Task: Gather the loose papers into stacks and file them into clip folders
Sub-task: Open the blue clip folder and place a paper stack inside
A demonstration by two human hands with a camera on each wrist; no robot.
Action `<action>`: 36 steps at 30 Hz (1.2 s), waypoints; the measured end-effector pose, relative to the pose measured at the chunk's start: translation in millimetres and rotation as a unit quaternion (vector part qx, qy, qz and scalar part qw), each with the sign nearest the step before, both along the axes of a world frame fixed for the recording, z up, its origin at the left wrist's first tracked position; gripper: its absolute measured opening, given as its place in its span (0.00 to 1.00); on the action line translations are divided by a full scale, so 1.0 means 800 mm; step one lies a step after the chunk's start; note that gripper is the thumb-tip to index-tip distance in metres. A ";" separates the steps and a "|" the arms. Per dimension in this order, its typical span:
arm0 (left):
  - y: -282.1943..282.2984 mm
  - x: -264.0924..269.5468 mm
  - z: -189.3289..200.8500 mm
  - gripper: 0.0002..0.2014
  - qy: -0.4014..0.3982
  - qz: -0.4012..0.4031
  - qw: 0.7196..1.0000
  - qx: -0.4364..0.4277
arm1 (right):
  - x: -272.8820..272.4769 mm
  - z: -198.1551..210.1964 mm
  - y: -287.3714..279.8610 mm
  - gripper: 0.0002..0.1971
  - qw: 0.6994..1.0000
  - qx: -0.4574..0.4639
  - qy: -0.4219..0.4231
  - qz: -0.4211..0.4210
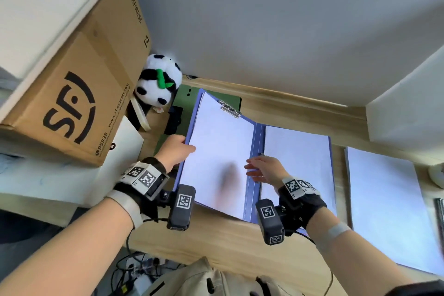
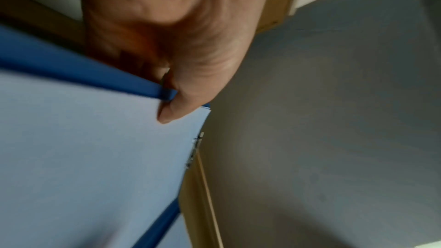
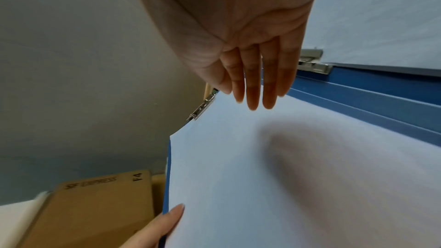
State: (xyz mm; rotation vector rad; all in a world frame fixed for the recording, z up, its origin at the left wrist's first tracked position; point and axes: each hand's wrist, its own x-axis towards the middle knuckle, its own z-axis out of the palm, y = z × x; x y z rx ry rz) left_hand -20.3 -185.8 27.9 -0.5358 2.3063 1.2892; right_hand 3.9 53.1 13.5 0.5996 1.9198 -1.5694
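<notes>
Cardboard box (image 1: 72,94) and toy panda (image 1: 158,81) at far left | left hand (image 1: 176,149) pinches left cover edge of open blue folder (image 1: 258,142), raised off the desk (image 1: 216,238) | right hand (image 1: 264,168), fingers straight, hovers over clipped papers (image 1: 221,142) | loose paper stack (image 1: 384,204) at right.

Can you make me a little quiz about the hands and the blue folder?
1. True or false: the right hand grips the paper.
2. Which hand holds the folder edge? A) left B) right
3. What toy sits by the box?

Key: 1. False, its fingers are straight above the paper. 2. A, the left hand pinches it. 3. A panda.
</notes>
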 end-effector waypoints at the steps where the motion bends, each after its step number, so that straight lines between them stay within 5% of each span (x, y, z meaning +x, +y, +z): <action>1: 0.011 -0.002 0.016 0.11 0.008 -0.026 1.000 -0.006 | 0.000 0.009 0.003 0.09 1.000 -0.008 0.011 -0.004; 3: 0.036 -0.006 0.043 0.04 0.022 -0.069 0.997 0.001 | 0.001 0.028 0.011 0.10 0.999 -0.025 0.032 -0.012; 6: 0.083 -0.006 0.081 0.18 0.049 -0.127 0.990 0.026 | 0.006 0.054 0.028 0.15 0.996 -0.064 0.057 -0.036; 10: 0.149 0.002 0.107 0.18 0.018 -0.185 0.972 0.141 | 0.013 0.076 0.074 0.20 0.992 -0.084 0.074 -0.060; 18: 0.213 0.015 0.036 0.12 -0.098 -0.094 0.979 0.152 | 0.043 0.040 0.217 0.20 0.987 -0.023 0.007 -0.159; 21: 0.218 0.027 0.011 0.08 -0.140 -0.048 0.981 0.123 | 0.057 0.011 0.250 0.11 0.981 0.037 -0.046 -0.184; 31: 0.229 0.059 -0.038 0.13 -0.214 0.014 0.973 0.084 | 0.066 -0.085 0.272 0.14 0.965 0.184 -0.144 -0.116; 36: 0.233 0.063 -0.054 0.11 -0.231 0.014 0.969 0.083 | 0.064 -0.085 0.256 0.10 0.956 0.204 -0.172 -0.120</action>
